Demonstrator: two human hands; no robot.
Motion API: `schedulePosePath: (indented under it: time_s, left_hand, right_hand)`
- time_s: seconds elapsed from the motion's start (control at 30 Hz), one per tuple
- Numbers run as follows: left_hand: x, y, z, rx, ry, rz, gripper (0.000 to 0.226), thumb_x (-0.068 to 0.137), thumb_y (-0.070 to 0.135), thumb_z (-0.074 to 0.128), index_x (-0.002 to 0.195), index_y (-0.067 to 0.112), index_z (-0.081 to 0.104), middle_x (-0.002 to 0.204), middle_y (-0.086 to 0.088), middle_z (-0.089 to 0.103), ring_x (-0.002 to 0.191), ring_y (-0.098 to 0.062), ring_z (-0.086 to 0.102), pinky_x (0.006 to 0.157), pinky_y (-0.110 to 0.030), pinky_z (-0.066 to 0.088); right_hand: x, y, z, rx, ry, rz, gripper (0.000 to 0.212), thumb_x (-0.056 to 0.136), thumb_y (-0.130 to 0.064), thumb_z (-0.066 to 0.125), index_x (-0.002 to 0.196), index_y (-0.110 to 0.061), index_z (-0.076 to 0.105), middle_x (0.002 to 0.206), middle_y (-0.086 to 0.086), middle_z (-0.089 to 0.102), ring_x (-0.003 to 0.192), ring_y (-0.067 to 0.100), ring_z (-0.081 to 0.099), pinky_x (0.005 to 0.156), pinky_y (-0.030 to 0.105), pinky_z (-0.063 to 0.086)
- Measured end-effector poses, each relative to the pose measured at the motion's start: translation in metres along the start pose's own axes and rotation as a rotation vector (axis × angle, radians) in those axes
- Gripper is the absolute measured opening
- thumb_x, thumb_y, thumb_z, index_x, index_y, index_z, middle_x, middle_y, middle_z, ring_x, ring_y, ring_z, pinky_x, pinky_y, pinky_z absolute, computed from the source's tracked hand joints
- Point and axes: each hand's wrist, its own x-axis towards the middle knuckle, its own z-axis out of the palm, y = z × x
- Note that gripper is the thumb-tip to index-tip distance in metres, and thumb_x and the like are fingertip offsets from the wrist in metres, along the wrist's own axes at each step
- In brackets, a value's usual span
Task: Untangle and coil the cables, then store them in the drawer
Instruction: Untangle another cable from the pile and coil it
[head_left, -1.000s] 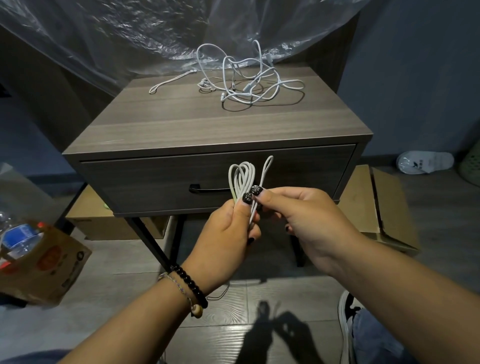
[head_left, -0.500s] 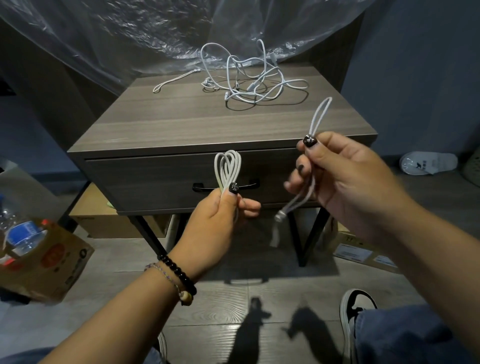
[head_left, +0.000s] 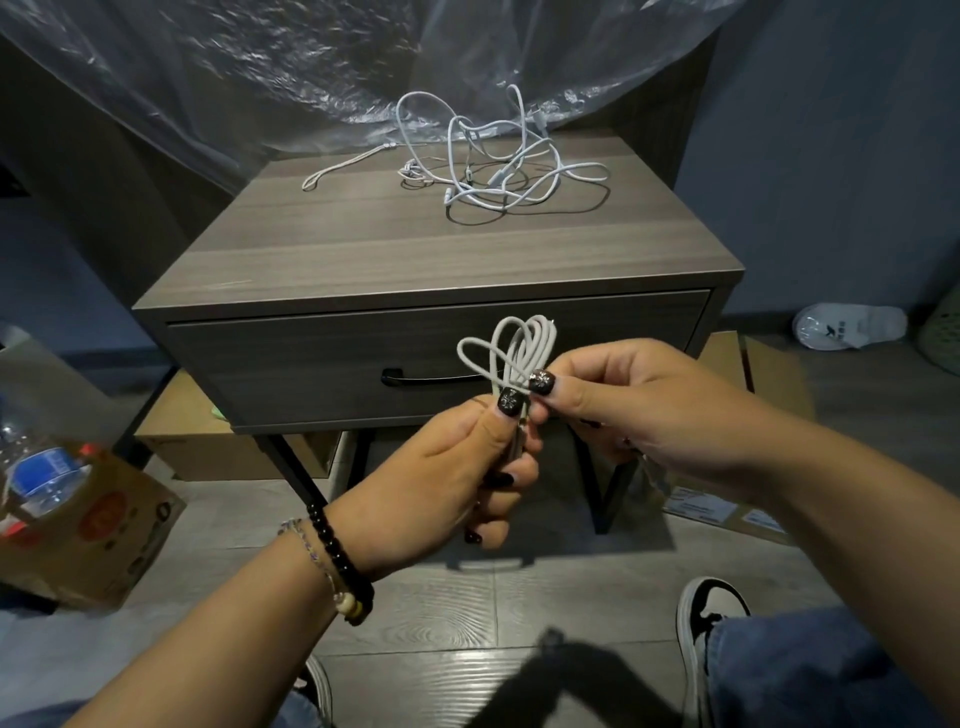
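- My left hand (head_left: 441, 467) is curled round the lower part of the coiled white cable (head_left: 511, 348), thumb pressed against the strands; the loops fan up out of the fist.
- My right hand (head_left: 639, 405) meets it from 3 o'clock, thumb and fingertips pinching the same bundle just above the left thumb.
- I see the coil held in front of the closed drawer (head_left: 436, 358), just to the 3 o'clock side of its black handle (head_left: 431, 378).
- The tangled white cables (head_left: 498, 166) lie at 12 o'clock on the bench (head_left: 363, 249), well apart from my hands.
- A cardboard box (head_left: 88, 535) holding a water bottle (head_left: 36, 467) sits on the floor at 9 o'clock.
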Motion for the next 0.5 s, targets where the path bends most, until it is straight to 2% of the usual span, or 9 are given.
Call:
schedulePosePath:
  time_s: [0.1,0.23,0.3,0.4,0.5]
  left_hand:
    - [0.0002,-0.0021,-0.0017,0.084,0.004,-0.028,0.04,0.092,0.052,0.036,0.09,0.014,0.047,0.066,0.001,0.04,0.052,-0.011,0.03,0.041,-0.018,0.035]
    - [-0.0028,-0.0013,-0.0038,0.266,0.02,-0.008,0.038,0.087,0.047,0.032,0.091,0.013,0.048,0.066,0.003,0.044,0.051,-0.007,0.038,0.043,-0.019,0.038]
    - [-0.0038,-0.001,-0.004,0.277,0.022,0.007,0.038,0.087,0.047,0.03,0.089,0.014,0.048,0.065,0.006,0.045,0.05,-0.005,0.037,0.044,-0.018,0.034]
    - [-0.0031,-0.0012,-0.0029,0.241,0.045,-0.007,0.04,0.088,0.047,0.028,0.088,0.013,0.049,0.062,0.005,0.044,0.05,-0.006,0.035,0.044,-0.019,0.03]
    - [-0.0004,-0.0016,-0.0016,0.214,0.137,-0.057,0.045,0.096,0.047,0.024,0.084,0.013,0.05,0.058,0.004,0.041,0.048,-0.01,0.031,0.042,-0.019,0.029]
  right_hand:
    - [0.0009,0.0028,0.0023,-0.039,0.081,0.052,0.022,0.089,-0.017,0.06,0.075,-0.004,0.07,0.051,-0.007,0.055,0.043,0.0,0.042,0.043,0.007,0.031]
    - [0.0037,0.0088,0.0069,-0.069,0.12,0.105,0.023,0.084,-0.026,0.067,0.067,-0.014,0.075,0.059,0.003,0.057,0.05,0.007,0.038,0.046,0.017,0.027]
    - [0.0043,0.0097,0.0075,-0.046,0.105,0.144,0.023,0.084,-0.025,0.067,0.065,-0.015,0.075,0.064,0.005,0.062,0.056,0.014,0.04,0.048,0.02,0.027]
    - [0.0042,0.007,0.0077,-0.005,0.111,0.163,0.021,0.083,-0.021,0.068,0.065,-0.013,0.073,0.052,-0.005,0.06,0.048,0.005,0.043,0.043,0.015,0.03]
    - [0.005,0.0089,0.0105,-0.174,0.273,0.053,0.017,0.08,-0.025,0.074,0.067,-0.014,0.073,0.048,-0.003,0.059,0.041,0.005,0.048,0.041,0.018,0.037]
